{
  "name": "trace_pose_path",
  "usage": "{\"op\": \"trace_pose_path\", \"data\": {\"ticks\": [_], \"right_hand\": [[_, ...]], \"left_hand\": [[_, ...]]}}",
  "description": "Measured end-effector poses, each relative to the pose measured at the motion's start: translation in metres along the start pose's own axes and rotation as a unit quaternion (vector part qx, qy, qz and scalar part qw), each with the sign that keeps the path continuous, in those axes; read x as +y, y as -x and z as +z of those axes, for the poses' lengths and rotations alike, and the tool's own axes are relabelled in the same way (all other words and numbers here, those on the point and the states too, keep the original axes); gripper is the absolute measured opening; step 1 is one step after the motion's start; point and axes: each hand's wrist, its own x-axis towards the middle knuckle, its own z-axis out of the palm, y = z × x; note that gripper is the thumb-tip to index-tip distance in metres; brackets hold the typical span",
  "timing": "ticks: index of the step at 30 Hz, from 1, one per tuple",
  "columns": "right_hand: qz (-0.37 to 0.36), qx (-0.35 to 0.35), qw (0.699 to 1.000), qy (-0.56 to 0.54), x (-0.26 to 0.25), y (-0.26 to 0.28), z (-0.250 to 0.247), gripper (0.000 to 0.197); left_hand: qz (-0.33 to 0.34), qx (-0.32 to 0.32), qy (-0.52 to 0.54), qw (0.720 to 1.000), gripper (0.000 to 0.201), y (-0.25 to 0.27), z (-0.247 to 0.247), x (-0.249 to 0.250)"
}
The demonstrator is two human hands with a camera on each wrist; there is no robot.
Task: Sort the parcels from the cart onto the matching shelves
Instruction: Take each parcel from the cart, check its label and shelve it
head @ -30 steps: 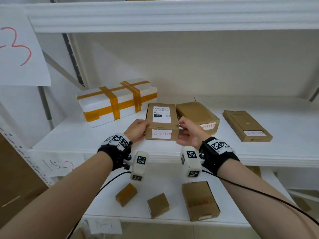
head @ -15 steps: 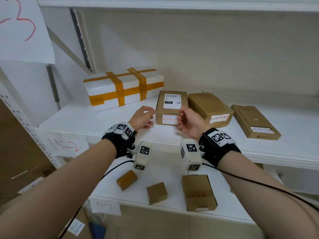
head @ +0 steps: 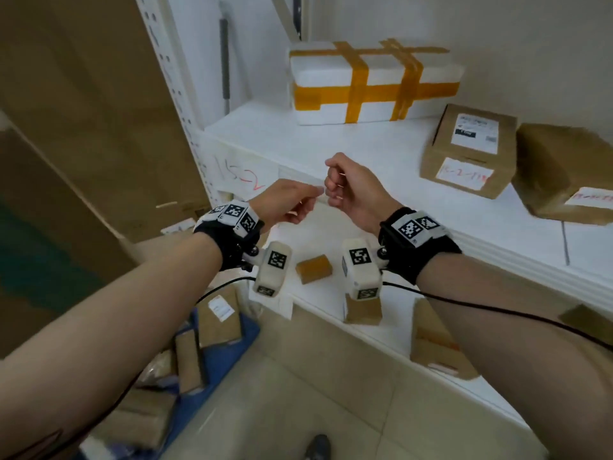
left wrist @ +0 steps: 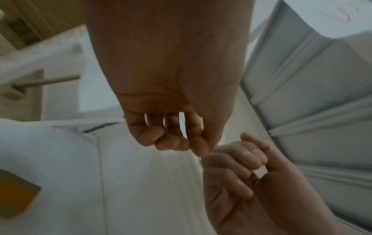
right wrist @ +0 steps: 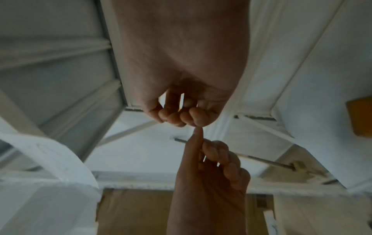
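Observation:
The brown parcel with a printed label and a red handwritten tag (head: 469,149) lies on the white shelf (head: 497,247), with no hand on it. Both hands hang in front of the shelf edge, left of that parcel, and hold nothing. My left hand (head: 292,202) has relaxed fingers, its forefinger reaching towards the right hand. My right hand (head: 348,190) is curled into a fist. The wrist views show the same: left hand (left wrist: 175,139), right hand (right wrist: 181,114). More brown parcels (head: 220,315) lie on the blue cart (head: 212,360) at lower left.
A white foam box with orange tape (head: 374,81) stands at the shelf's back. Another brown parcel (head: 564,167) lies at the right. A paper tag reading 15-2 (head: 242,174) hangs on the shelf edge. Small boxes (head: 313,268) sit on the lower shelf. Large cardboard stands at left.
Both hands let go of the labelled parcel, drew back from the shelf and came together. The view swung left and down, bringing the cart into sight.

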Motion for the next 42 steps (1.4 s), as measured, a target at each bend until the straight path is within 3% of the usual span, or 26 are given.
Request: {"op": "trace_pose_path", "data": {"ticks": [4,8,13,20,25,31,38,42], "right_hand": [[0.048,-0.056,0.997,0.025,0.042,-0.012,0.051,0.047],[0.104,-0.074,0.991,0.043,0.083,-0.023,0.097,0.043],[0.153,-0.065,0.986,0.002,0.129,-0.035,0.151,0.042],[0.230,-0.019,0.973,0.000,0.225,-0.049,0.225,0.037],[0.277,0.012,0.961,0.004,0.308,-0.062,0.267,0.035],[0.354,0.042,0.934,0.018,0.427,-0.070,0.312,0.033],[0.440,0.069,0.895,0.023,0.547,-0.073,0.341,0.027],[0.483,0.073,0.872,0.019,0.615,-0.072,0.347,0.024]], "left_hand": [[-0.067,0.043,-0.002,0.997,0.043,0.027,-0.044,-0.052],[-0.136,0.072,0.003,0.988,0.043,0.059,-0.090,-0.102],[-0.199,0.127,0.007,0.972,0.044,0.094,-0.152,-0.167],[-0.303,0.155,0.053,0.939,0.042,0.136,-0.233,-0.279],[-0.343,0.154,0.074,0.924,0.031,0.161,-0.266,-0.368],[-0.420,0.169,0.108,0.885,0.015,0.197,-0.294,-0.483],[-0.467,0.171,0.074,0.864,0.037,0.204,-0.318,-0.606],[-0.490,0.175,0.085,0.849,0.037,0.193,-0.323,-0.669]]}}
